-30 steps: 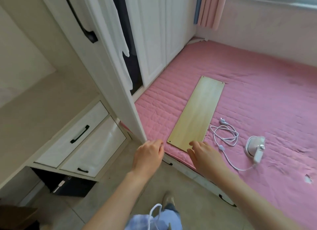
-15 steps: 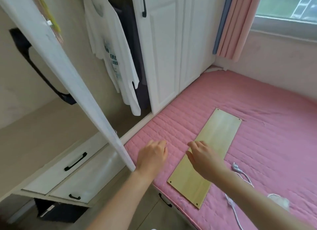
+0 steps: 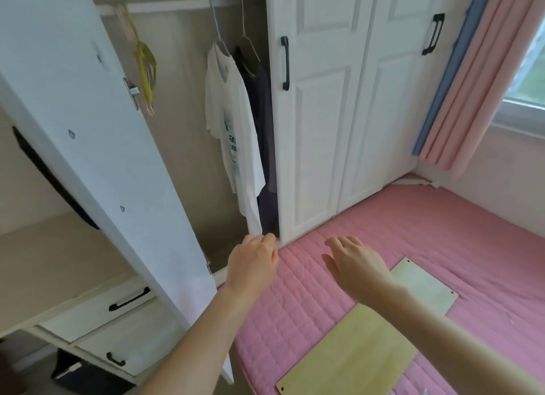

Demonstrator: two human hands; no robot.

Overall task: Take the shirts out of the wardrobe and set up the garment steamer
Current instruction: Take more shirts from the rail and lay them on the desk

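Note:
A white printed T-shirt (image 3: 233,129) hangs on a hanger from the rail inside the open wardrobe (image 3: 182,99). Behind it hangs a dark shirt (image 3: 264,123), half hidden by the closed door. My left hand (image 3: 253,262) reaches forward just below the white shirt's hem, fingers loosely curled, holding nothing. My right hand (image 3: 354,265) is stretched out over the pink mattress (image 3: 442,232), fingers relaxed and empty. The garment steamer is out of view.
The open wardrobe door (image 3: 97,158) stands at the left, close to my left arm. Empty yellow and pink hangers (image 3: 144,67) hang on the rail. A light wooden board (image 3: 368,341) lies on the mattress. White drawers (image 3: 97,324) sit lower left; closed doors (image 3: 339,114) and pink curtains (image 3: 477,84) right.
My view has lifted from the mattress to the wardrobe interior, so the steamer and its cord dropped out of sight. Both hands have moved forward toward the hanging shirts.

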